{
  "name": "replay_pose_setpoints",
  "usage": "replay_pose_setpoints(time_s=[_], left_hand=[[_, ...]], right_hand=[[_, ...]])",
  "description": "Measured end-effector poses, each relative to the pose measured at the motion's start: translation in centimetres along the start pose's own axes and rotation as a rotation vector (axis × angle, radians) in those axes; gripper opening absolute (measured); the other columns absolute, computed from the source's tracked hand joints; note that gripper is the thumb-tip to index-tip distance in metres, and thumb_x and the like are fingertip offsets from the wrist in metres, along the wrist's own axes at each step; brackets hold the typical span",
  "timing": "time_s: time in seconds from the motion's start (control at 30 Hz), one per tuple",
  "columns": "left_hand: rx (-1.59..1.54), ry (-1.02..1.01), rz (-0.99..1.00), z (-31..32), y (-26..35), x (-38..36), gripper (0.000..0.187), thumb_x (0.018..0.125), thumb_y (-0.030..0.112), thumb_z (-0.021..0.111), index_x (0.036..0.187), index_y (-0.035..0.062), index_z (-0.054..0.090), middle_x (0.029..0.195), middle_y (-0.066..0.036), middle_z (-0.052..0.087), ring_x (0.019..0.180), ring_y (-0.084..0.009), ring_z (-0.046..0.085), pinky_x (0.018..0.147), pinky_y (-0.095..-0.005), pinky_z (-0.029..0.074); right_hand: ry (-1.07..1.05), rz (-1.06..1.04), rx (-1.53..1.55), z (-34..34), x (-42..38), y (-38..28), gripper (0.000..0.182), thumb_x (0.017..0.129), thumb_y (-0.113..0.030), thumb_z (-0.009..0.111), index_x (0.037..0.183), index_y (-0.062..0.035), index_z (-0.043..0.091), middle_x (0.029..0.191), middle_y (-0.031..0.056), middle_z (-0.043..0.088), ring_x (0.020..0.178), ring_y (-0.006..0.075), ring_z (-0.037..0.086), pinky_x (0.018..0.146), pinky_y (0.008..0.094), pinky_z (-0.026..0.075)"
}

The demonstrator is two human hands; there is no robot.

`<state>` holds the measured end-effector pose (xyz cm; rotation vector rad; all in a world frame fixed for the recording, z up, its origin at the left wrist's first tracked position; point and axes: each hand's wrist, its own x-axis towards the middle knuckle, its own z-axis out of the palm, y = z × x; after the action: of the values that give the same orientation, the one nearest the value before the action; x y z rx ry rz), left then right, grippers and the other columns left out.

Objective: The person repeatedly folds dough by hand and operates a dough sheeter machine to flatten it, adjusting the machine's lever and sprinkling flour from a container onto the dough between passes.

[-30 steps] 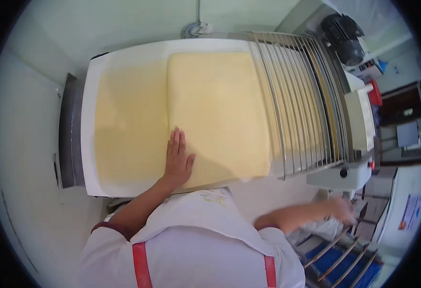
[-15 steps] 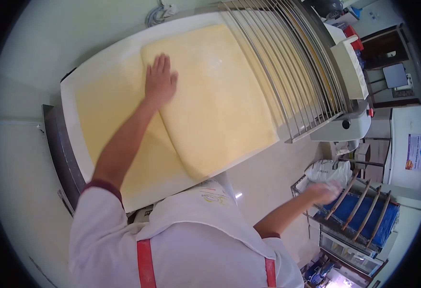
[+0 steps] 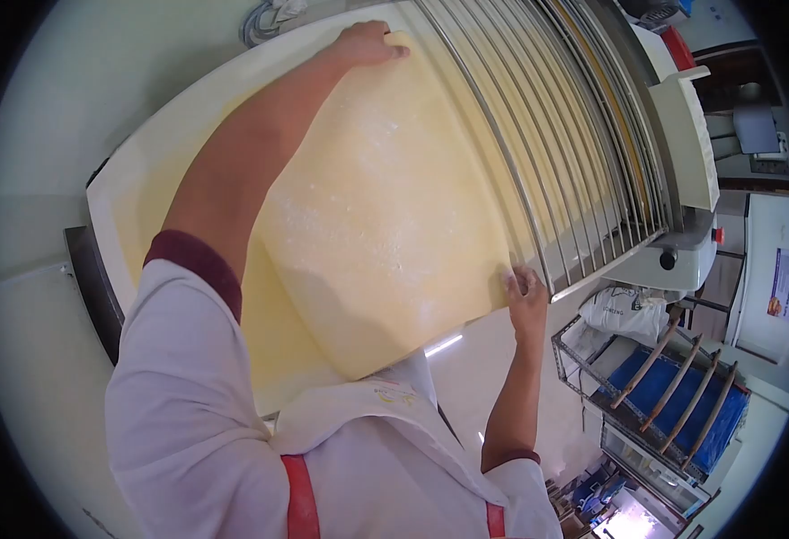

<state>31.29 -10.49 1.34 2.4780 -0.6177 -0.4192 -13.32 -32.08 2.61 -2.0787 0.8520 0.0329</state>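
The folded dough sheet (image 3: 376, 207) lies on the white belt (image 3: 111, 211), left of the metal guard (image 3: 538, 135). The left hand (image 3: 367, 43) grasps its far right corner; the right hand (image 3: 527, 301) curls at the near right corner, if pinching I cannot tell. At right, the sack (image 3: 624, 314) bears letters seemingly ending "NG"; the poster (image 3: 781, 286) is too small for reading

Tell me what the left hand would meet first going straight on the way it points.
Beyond the upper dough sheet, whose corner the left hand appears to grasp, the nearest metal guard rod looks first in line, though depth is unclear.
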Motion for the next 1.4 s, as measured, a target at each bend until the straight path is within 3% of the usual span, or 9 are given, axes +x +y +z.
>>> replay_pose_setpoints(time_s=[0.17,0.23,0.3,0.5,0.7,1.0,1.13,1.33,1.4], left_hand=[[-0.449,-0.448,-0.254,-2.9,0.5,3.2,0.07,0.072,0.037,0.08,0.126,-0.0004,0.054,0.118,-0.014,0.061,0.108,-0.0239,0.059,0.092,-0.036,0.047],[-0.525,-0.449,-0.196,-3.6,1.0,2.3,0.076,0.067,0.031,0.084,0.128,-0.0002,0.051,0.12,-0.014,0.06,0.109,-0.0258,0.059,0.094,-0.0375,0.047],[-0.66,-0.551,-0.098,-3.1,0.4,1.9,0.079,0.064,0.028,0.086,0.129,-0.0005,0.05,0.12,-0.015,0.06,0.11,-0.0271,0.058,0.095,-0.0375,0.046],[-0.355,-0.63,0.001,-3.4,0.8,2.5,0.069,0.074,0.029,0.077,0.129,-0.0034,0.052,0.128,-0.019,0.056,0.12,-0.0289,0.051,0.104,-0.0381,0.037],[-0.679,-0.459,0.065,-1.7,1.5,0.7,0.08,0.062,0.028,0.086,0.128,0.0003,0.051,0.118,-0.014,0.06,0.11,-0.0278,0.058,0.094,-0.0372,0.046],[-0.368,0.606,-0.314,-21.0,0.3,-20.0,0.068,0.069,0.032,0.081,0.124,-0.0001,0.059,0.119,-0.016,0.063,0.113,-0.0325,0.056,0.101,-0.0439,0.04],[-0.687,0.656,0.086,-27.4,-3.9,-32.5,0.048,0.077,0.02,0.075,0.116,-0.0007,0.057,0.105,-0.006,0.061,0.102,-0.0185,0.058,0.087,-0.0305,0.046],[-0.389,0.935,0.023,-9.6,-4.7,-50.0,0.046,0.06,0.0,0.082,0.101,0.0044,0.063,0.097,-0.003,0.065,0.089,-0.012,0.062,0.077,-0.0278,0.053],[-0.876,0.869,-0.383,-0.3,-2.8,-52.6,0.049,0.057,-0.01,0.078,0.101,0.0033,0.063,0.108,-0.004,0.064,0.104,-0.0162,0.059,0.089,-0.0324,0.049]], right_hand=[[-0.235,0.104,0.442,-1.4,-0.8,0.1,0.04,0.079,-0.02,0.073,0.107,0.0044,0.06,0.101,0.0111,0.063,0.096,0.016,0.058,0.084,0.0261,0.044],[-0.133,0.047,1.188,2.3,-3.7,-0.1,0.051,0.08,-0.017,0.069,0.123,0.0021,0.048,0.116,0.0123,0.058,0.109,0.0235,0.058,0.096,0.0345,0.045],[0.285,0.253,1.173,7.0,-5.1,-1.1,0.064,0.081,-0.016,0.065,0.136,0.002,0.037,0.13,0.0139,0.052,0.117,0.0291,0.054,0.097,0.0423,0.048],[0.259,0.366,1.269,7.3,-4.0,-2.1,0.053,0.086,-0.012,0.059,0.134,0.0002,0.042,0.125,0.0135,0.056,0.111,0.0301,0.058,0.091,0.0433,0.052],[0.156,0.421,1.314,6.5,-1.7,-2.5,0.048,0.087,-0.017,0.062,0.13,0.0002,0.047,0.12,0.0137,0.059,0.107,0.0313,0.06,0.089,0.045,0.053],[0.029,-0.649,0.921,-1.4,0.7,-15.6,0.046,0.081,-0.013,0.066,0.122,0.0039,0.053,0.116,0.018,0.062,0.1,0.029,0.064,0.085,0.0418,0.056],[-0.32,-1.018,0.997,-5.9,5.9,-19.3,0.055,0.078,-0.012,0.071,0.126,0.0038,0.05,0.121,0.0168,0.059,0.109,0.0292,0.06,0.094,0.0429,0.049],[-0.387,-1.031,0.503,-2.4,9.1,-15.3,0.034,0.079,-0.023,0.075,0.102,0.0004,0.066,0.104,0.0145,0.067,0.105,0.0244,0.062,0.107,0.0492,0.036],[-0.382,-0.771,0.377,0.9,9.4,-8.8,0.029,0.085,-0.023,0.067,0.102,-0.0001,0.064,0.109,0.0118,0.067,0.105,0.0221,0.062,0.103,0.0395,0.04]])
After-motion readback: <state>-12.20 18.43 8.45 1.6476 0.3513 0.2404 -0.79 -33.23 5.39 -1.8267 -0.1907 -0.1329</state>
